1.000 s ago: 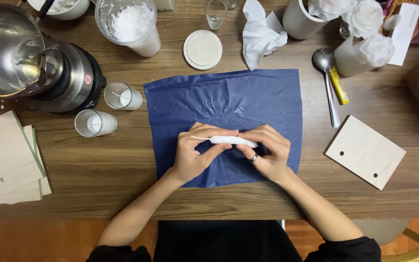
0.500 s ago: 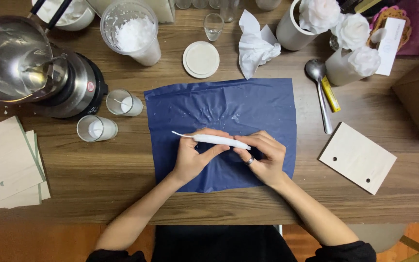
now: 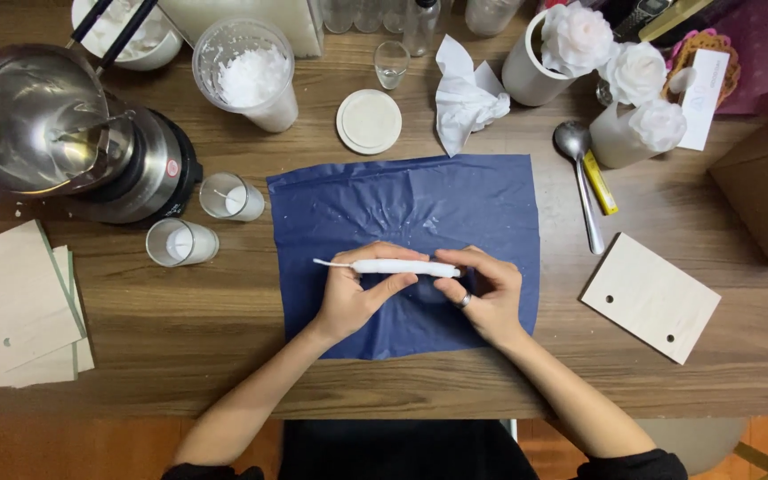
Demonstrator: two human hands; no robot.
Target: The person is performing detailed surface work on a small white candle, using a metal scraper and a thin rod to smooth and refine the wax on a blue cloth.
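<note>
Both hands grip slim white taper candle (image 3: pixel 399 267) horizontally over blue sheet (image 3: pixel 406 206), wick end pointing left.
Left hand (image 3: pixel 355 298) pinches wick-side half; right hand (image 3: pixel 483 298), ring on 1 finger, closes on blunt end.
Sheet likely there to catch wax; flecks show on its upper part.
2 glass votive candles (image 3: pixel 182 242) stand left, well apart from sheet edge.
Metal melting pot (image 3: pixel 20 116) far left.
Spoon (image 3: pixel 577 173) and wooden plaque (image 3: pixel 651 296) lie right of sheet.
Bare table (image 3: pixel 224 356) along near edge; far side crowded.
</note>
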